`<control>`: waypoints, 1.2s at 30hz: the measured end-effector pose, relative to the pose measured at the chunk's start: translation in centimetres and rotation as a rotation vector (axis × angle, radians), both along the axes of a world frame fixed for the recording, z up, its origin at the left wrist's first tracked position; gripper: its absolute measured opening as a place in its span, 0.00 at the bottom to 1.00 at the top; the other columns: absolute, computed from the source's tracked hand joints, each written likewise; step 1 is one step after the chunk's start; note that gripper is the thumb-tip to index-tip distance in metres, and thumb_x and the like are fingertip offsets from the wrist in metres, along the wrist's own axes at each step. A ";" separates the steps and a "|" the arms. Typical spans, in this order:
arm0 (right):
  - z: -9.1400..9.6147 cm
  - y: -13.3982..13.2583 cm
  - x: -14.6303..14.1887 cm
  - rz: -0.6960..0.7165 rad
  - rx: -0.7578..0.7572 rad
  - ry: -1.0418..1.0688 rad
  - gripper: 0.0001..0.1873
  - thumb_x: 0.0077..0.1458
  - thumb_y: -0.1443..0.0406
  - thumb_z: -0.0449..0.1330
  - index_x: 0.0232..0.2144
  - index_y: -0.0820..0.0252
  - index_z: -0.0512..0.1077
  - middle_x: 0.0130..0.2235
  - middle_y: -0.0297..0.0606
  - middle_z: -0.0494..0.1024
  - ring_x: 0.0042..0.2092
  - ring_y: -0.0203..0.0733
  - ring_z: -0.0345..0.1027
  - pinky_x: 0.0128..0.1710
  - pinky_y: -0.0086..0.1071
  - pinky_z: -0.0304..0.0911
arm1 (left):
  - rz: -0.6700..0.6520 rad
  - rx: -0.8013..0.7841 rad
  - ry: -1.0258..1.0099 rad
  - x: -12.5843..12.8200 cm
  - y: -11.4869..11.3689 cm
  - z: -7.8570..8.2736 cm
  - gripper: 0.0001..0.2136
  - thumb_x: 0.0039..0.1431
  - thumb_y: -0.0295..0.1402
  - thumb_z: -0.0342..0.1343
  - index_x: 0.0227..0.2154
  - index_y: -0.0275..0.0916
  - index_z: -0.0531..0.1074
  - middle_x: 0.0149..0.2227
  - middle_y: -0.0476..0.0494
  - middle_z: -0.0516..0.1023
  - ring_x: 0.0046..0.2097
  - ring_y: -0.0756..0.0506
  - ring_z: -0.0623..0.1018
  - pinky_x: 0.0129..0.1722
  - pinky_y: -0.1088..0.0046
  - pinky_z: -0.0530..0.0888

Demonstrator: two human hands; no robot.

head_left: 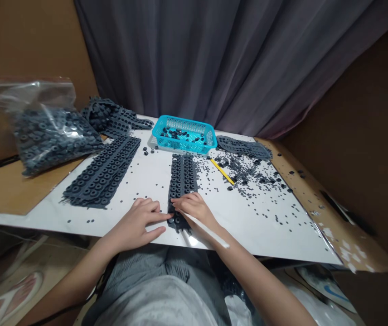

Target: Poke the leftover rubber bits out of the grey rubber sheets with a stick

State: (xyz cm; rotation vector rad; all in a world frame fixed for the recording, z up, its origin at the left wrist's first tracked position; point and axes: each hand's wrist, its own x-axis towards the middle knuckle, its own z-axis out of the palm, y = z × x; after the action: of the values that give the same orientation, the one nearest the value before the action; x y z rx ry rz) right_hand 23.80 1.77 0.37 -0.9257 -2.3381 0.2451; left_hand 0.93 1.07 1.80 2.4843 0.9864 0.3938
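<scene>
A long strip of dark grey rubber rings [181, 181] lies lengthwise on the white board [244, 226], directly ahead of me. My left hand [136, 222] rests flat against the strip's lower left side, fingers spread and holding nothing. My right hand [194, 209] lies on the strip's lower end, fingertips on the rubber. A thin white rod [206, 230] runs under that hand and along the wrist, and its tip is hidden by the fingers. The strip's lower end is partly covered by both hands.
Another rubber strip [100, 172] lies to the left. A plastic bag of strips [51, 136] and a teal basket of dark pieces [184, 134] stand at the back. Loose rubber bits [244, 174] and a yellow pencil [222, 172] lie scattered at the right.
</scene>
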 end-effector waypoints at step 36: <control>1.3 -1.8 0.7 0.037 -0.228 0.154 0.05 0.61 0.65 0.56 0.38 0.54 0.72 0.44 0.35 0.80 0.52 0.43 0.66 0.53 0.43 0.55 | -0.042 -0.037 -0.051 -0.3 -0.2 0.3 0.13 0.59 0.34 0.55 0.47 0.53 0.74 0.33 0.50 0.70 0.40 0.46 0.69 0.43 0.67 0.57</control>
State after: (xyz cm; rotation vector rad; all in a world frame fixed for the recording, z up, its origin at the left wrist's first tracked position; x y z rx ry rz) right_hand 24.49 0.01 1.64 -0.9352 -2.2172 0.5877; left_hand 0.66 0.84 2.14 2.4452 0.9120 0.4190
